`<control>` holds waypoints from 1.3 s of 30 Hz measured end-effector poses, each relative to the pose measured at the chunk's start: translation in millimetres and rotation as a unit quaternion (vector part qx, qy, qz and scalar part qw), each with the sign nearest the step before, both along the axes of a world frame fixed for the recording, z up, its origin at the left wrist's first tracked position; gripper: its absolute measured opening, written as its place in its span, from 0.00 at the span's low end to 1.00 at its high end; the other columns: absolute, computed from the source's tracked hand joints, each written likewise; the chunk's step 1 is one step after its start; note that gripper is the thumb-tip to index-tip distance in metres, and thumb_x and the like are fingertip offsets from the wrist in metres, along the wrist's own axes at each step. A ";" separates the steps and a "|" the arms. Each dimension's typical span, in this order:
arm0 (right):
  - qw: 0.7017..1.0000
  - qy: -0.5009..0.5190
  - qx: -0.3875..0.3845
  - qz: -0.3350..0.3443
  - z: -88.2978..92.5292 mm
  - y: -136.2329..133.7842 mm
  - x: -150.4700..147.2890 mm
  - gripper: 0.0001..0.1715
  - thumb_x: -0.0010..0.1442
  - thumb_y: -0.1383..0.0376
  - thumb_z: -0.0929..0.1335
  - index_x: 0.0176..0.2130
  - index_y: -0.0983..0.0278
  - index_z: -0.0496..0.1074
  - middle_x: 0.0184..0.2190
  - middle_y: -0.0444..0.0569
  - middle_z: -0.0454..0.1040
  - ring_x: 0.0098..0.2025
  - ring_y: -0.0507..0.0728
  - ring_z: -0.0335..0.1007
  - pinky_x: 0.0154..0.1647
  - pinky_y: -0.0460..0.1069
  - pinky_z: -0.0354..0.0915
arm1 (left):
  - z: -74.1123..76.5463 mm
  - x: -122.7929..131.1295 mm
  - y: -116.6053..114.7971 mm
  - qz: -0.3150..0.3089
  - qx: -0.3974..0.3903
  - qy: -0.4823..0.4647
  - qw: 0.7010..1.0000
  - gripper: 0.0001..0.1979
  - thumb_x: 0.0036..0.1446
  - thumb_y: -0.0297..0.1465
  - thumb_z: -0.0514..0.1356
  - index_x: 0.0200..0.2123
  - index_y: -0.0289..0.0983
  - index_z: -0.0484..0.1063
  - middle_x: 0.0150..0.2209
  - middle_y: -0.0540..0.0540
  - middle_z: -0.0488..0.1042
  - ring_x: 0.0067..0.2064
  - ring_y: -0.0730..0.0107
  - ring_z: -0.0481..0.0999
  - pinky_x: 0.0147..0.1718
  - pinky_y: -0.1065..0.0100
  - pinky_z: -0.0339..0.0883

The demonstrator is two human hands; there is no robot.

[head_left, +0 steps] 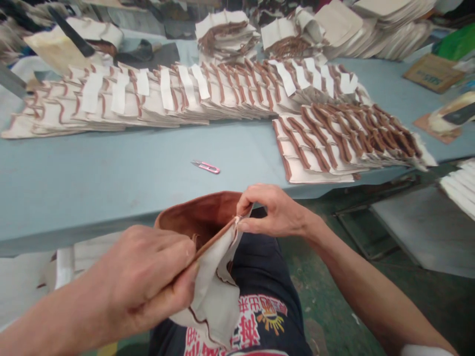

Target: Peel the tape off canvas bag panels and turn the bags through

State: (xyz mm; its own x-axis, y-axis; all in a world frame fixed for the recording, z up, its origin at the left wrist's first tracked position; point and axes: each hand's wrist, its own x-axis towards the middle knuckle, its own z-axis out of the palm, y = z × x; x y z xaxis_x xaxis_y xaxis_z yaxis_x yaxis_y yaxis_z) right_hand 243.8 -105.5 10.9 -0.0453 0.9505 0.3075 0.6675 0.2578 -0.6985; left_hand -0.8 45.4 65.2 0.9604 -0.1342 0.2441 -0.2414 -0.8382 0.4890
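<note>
A sewn fabric pouch [218,287], off-white outside and brown within, is stretched between both hands above the lap. My left hand [156,272] is closed on its brown-edged rim at the near side. At the far corner, my right hand [269,210] pinches the seam between thumb and fingers. The mouth of the pouch gapes toward the table, showing the brown lining. Pink thread snips [206,166] lie on the table beyond the hands.
A table with a blue-grey cover [92,178] runs across the front. Along it lie a long row of overlapping off-white pieces [148,99] and a shorter brown-edged row [345,141]. Fabric stacks [226,37] and a cardboard box [432,72] stand farther back.
</note>
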 end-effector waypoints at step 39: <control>0.998 0.025 0.046 0.014 14.0 12.1 -27.9 0.16 0.65 0.55 0.75 0.38 0.63 0.70 0.33 0.44 0.76 0.37 0.56 0.71 0.61 0.61 0.61 | -12.5 38.4 22.1 0.039 -0.252 0.151 0.955 0.14 0.71 0.34 0.57 0.37 0.33 0.77 0.29 0.50 0.75 0.29 0.74 0.69 0.29 0.73 0.63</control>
State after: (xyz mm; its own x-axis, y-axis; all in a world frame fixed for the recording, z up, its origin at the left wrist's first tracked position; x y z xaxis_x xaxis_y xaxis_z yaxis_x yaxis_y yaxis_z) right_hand 215.9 -93.4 24.8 -0.0538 0.9163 0.3969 0.6236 0.3413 -0.7033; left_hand 37.6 67.5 52.8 0.9995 0.0024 -0.0301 0.0275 -0.4877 0.8726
